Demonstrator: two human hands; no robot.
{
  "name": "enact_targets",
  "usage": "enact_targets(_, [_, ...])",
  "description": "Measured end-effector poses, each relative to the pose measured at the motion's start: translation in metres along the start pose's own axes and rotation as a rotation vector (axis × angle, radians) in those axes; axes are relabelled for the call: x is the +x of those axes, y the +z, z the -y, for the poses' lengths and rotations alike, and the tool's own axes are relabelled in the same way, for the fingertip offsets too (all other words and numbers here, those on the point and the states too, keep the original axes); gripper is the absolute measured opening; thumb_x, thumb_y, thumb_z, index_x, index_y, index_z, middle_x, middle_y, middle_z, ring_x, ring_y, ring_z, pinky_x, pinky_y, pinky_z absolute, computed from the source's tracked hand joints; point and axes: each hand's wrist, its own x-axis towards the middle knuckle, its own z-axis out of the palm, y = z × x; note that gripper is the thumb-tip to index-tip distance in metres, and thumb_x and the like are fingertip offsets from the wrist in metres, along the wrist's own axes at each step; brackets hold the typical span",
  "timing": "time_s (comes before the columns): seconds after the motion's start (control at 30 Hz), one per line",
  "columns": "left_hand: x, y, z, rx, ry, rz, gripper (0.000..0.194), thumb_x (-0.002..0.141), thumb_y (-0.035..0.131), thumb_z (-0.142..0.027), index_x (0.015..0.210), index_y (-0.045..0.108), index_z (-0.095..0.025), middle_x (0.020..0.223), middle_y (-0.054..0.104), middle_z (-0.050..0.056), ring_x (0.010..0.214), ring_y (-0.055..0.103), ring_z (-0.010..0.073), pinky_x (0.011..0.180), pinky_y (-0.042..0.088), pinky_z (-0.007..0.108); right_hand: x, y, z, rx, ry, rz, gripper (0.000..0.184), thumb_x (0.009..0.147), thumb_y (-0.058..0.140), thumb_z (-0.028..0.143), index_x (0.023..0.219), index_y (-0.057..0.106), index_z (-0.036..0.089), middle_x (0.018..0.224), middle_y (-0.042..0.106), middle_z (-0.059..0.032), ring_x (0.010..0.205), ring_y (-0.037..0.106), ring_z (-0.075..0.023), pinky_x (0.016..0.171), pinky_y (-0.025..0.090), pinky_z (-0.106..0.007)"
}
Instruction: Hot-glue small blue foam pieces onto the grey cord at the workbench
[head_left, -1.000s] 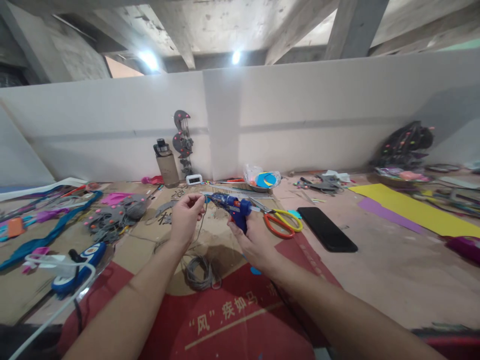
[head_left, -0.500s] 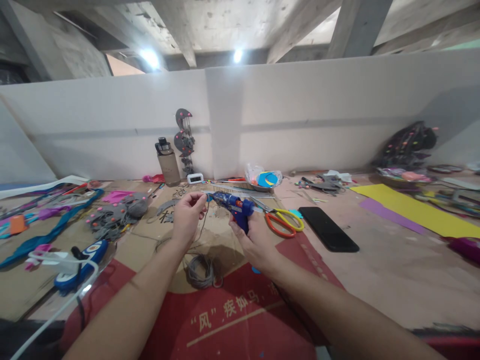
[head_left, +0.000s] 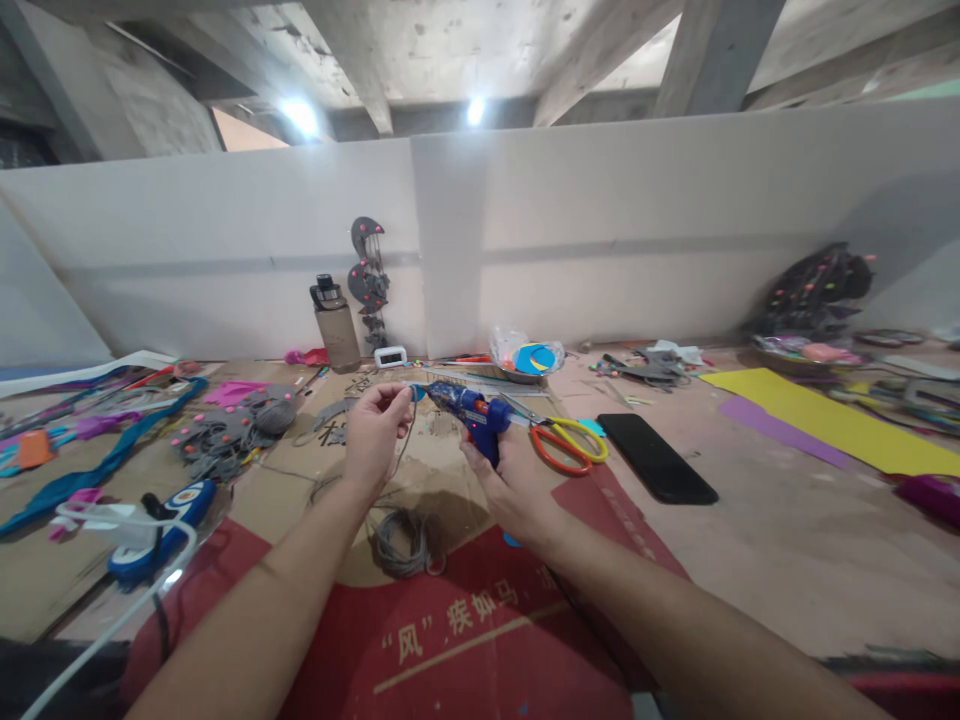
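Note:
My right hand [head_left: 514,485] is wrapped round the handle of a blue glue gun [head_left: 480,420], whose nozzle points left. My left hand [head_left: 379,430] pinches a grey cord [head_left: 409,440], which hangs down from the fingertips. At those fingertips a small blue piece [head_left: 418,393] shows close by the nozzle; whether nozzle and piece touch, I cannot tell. Below, between my forearms, lies a coil of grey cord [head_left: 403,543] on the printed cardboard [head_left: 465,660].
Right of the glue gun lie scissors [head_left: 574,445] with red and yellow handles and a black phone [head_left: 658,458]. Behind stand a bottle [head_left: 337,330] and a bowl [head_left: 516,375] of paper pieces. A blue power strip [head_left: 161,545] with a white cable sits left.
The glue gun has shifted slightly to the right, and more of the blue piece shows at my left fingertips. My left hand has hardly moved.

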Motion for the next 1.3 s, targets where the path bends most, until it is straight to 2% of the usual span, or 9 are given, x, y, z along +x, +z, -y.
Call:
enact_targets(0.23, [-0.0012,0.0005,0.0004,0.011,-0.007,0.016,0.023,0.069,0.070,-0.034,0.077,0.060,-0.015,0.054,0.050,-0.004,0.046,0.042,0.0061,0.039,0.028,0.017,0.0010,-0.0009,0.0070,-0.009,-0.020,-0.001,0.025,0.089,0.043,0.035,0.106,0.051,0.018,0.097,0.059,-0.0107,0.087,0.056,-0.0226,0.080,0.045,-0.039])
enact_targets(0.53, [-0.0013,0.0016,-0.0041,-0.024,-0.013,-0.009,0.022,0.068,0.072,-0.032,0.077,0.060,-0.016,0.055,0.051,-0.004,0.046,0.043,0.0055,0.039,0.028,0.015,0.0001,-0.0019,0.0009,-0.025,0.014,0.004,0.027,0.089,0.043,0.038,0.104,0.052,0.018,0.097,0.059,-0.0108,0.088,0.056,-0.0230,0.081,0.045,-0.039])
enact_targets(0.87, [-0.0015,0.0015,-0.0061,-0.079,-0.030,-0.015,0.022,0.068,0.073,-0.031,0.077,0.060,-0.015,0.053,0.051,-0.004,0.044,0.040,0.0044,0.037,0.027,0.014,0.0003,-0.0007,-0.0013,-0.029,-0.029,-0.039,0.026,0.089,0.045,0.035,0.108,0.050,0.018,0.098,0.058,-0.0100,0.089,0.054,-0.0222,0.083,0.045,-0.039])
enact_targets(1.13, [-0.0025,0.0032,-0.0071,-0.093,-0.031,0.001,0.023,0.067,0.073,-0.030,0.077,0.060,-0.015,0.052,0.051,-0.004,0.045,0.042,0.0049,0.037,0.027,0.014,-0.0004,-0.0022,0.0029,-0.025,0.005,-0.011,0.024,0.089,0.044,0.036,0.101,0.052,0.017,0.091,0.059,-0.0086,0.082,0.055,-0.0211,0.076,0.046,-0.037])
enact_targets(1.3, [-0.0028,0.0024,-0.0079,-0.103,-0.042,-0.006,0.023,0.066,0.073,-0.030,0.076,0.060,-0.015,0.053,0.050,-0.004,0.045,0.041,0.0047,0.037,0.027,0.014,0.0000,-0.0023,0.0030,-0.025,-0.015,-0.031,0.027,0.089,0.044,0.035,0.110,0.049,0.018,0.098,0.058,-0.0097,0.088,0.055,-0.0219,0.082,0.045,-0.039])
